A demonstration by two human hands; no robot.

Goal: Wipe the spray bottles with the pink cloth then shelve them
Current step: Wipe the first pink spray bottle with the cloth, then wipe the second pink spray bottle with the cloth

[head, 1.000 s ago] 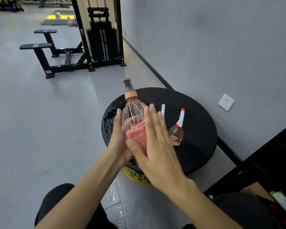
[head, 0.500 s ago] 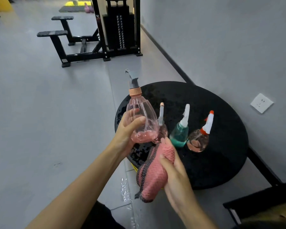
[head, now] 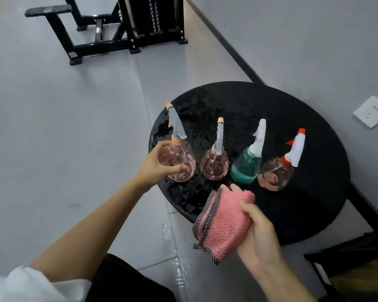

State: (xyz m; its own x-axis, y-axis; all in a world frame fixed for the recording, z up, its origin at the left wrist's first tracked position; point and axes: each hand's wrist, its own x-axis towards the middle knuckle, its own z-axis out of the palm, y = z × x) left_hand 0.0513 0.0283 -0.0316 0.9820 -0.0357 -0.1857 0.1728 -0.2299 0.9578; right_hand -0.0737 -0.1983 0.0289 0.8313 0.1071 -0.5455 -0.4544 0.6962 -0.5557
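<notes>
Several spray bottles stand in a row on a wet round black table (head: 314, 214). My left hand (head: 156, 165) grips the leftmost pink bottle (head: 183, 164), which has a grey trigger and stands at the table's left edge. To its right are a second pink bottle (head: 214, 166), a teal bottle (head: 244, 168) with a white trigger, and a clear pink bottle (head: 275, 173) with a white and red trigger. My right hand (head: 258, 236) holds the folded pink cloth (head: 223, 225) over the table's near edge, below the bottles.
Black gym equipment (head: 127, 25) stands on the grey floor at the back. A grey wall with a white socket (head: 372, 111) runs along the right. Water is spilled on the floor (head: 175, 247) beside the table. A dark shelf frame (head: 347, 258) is at bottom right.
The left hand has lowered the pink bottle from the air onto the table's left edge. The cloth has come off the bottle and stays in my right hand, lower and to the right.
</notes>
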